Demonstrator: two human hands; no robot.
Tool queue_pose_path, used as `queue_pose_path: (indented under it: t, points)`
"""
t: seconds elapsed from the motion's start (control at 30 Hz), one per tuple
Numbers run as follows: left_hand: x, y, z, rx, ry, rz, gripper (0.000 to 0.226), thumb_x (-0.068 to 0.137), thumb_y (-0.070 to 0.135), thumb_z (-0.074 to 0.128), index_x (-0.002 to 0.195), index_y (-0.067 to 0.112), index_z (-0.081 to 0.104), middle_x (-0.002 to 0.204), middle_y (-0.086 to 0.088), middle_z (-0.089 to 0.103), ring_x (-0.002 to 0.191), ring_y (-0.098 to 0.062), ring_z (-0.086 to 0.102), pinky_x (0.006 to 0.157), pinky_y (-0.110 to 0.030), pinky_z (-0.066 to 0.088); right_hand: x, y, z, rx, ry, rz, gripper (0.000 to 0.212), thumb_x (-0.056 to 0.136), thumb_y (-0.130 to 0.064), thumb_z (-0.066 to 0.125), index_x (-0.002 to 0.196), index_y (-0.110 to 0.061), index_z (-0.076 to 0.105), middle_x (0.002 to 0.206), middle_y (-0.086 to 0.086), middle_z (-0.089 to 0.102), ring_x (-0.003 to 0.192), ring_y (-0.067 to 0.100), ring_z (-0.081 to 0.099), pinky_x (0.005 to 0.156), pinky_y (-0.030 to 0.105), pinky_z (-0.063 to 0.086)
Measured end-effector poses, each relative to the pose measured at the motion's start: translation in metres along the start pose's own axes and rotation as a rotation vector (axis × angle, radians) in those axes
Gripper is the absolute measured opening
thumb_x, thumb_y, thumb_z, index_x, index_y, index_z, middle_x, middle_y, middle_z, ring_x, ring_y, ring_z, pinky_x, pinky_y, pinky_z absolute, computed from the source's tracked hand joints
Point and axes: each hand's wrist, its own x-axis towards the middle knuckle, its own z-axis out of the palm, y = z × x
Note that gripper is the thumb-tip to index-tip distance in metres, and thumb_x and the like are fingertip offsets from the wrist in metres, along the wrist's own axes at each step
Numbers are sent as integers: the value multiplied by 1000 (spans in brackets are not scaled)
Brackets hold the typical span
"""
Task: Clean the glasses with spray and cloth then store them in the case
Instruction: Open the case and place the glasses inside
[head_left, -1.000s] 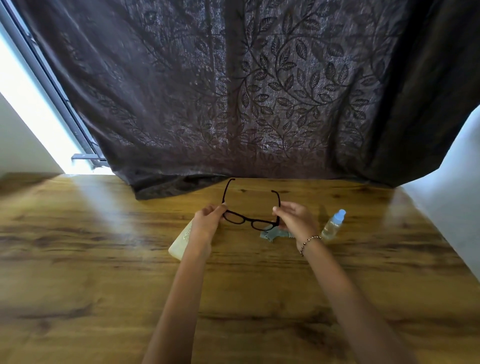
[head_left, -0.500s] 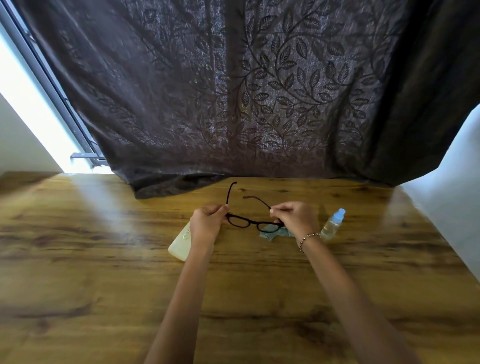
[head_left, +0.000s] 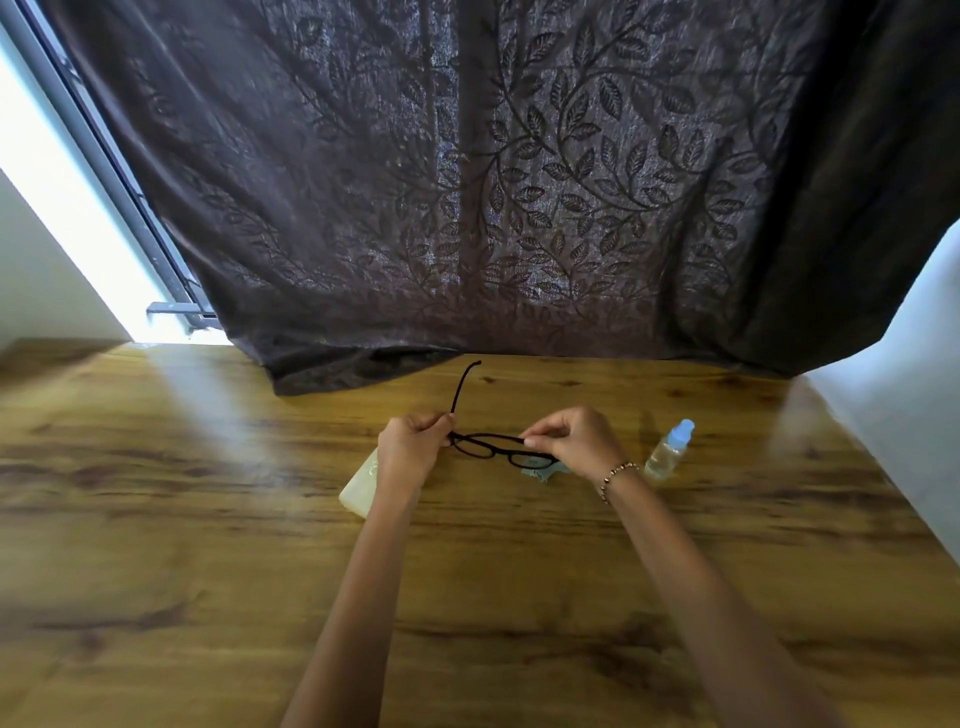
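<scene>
Glasses (head_left: 500, 452) sit mid-frame, left hand (head_left: 413, 449) and right hand (head_left: 576, 441) each pinching an end. Folding for the case seems underway. Next, close the outstretched temple (head_left: 464, 387).

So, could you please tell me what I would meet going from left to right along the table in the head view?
Case → left hand → glasses → right hand → spray bottle.

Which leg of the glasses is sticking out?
The temple by the left hand: it points toward the curtain; the other temple lies folded along the frame, pinched by the right hand.
</scene>
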Motion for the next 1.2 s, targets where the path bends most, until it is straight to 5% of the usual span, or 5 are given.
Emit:
queue_pose_path:
  t: [0.3,0.5,0.83,0.97,1.2]
  points:
    - [6,0,-8,149,-216,86,19,89,28,63,103,20,72,90,6,71,88,-13,65,88,-31,48,1,0,0,-58,81,-40,7,76,-19,78,79,-25,75,76,-15,68,73,-3,60,57,4,38]
    - [8,-1,-8,248,-269,72,15,90,26,62,101,22,72,76,5,70,84,-8,62,80,-26,42,0,-3,1,-182,167,-124,21,74,-23,79,90,-23,65,67,-15,64,61,-6,56,55,13,38]
    - [10,-7,-11,278,-288,31,13,90,23,61,90,21,74,80,1,72,84,-12,65,71,-24,46,-2,-8,4,-534,11,-271,16,89,-23,63,98,-16,74,94,-1,67,91,14,57,81,28,47]
    - [9,-11,-15,256,-390,-18,12,90,23,62,89,16,72,90,-5,73,95,-20,66,97,-38,47,-3,-7,6,-518,-99,-192,14,90,-19,62,98,-15,72,90,4,72,80,15,64,73,28,53]
    - [5,-22,-23,245,-422,-74,20,90,25,62,97,7,70,96,-9,72,91,-20,68,99,-41,46,-5,4,20,-501,-259,-191,14,91,-21,61,101,-24,70,72,-11,59,64,-2,53,57,19,38]
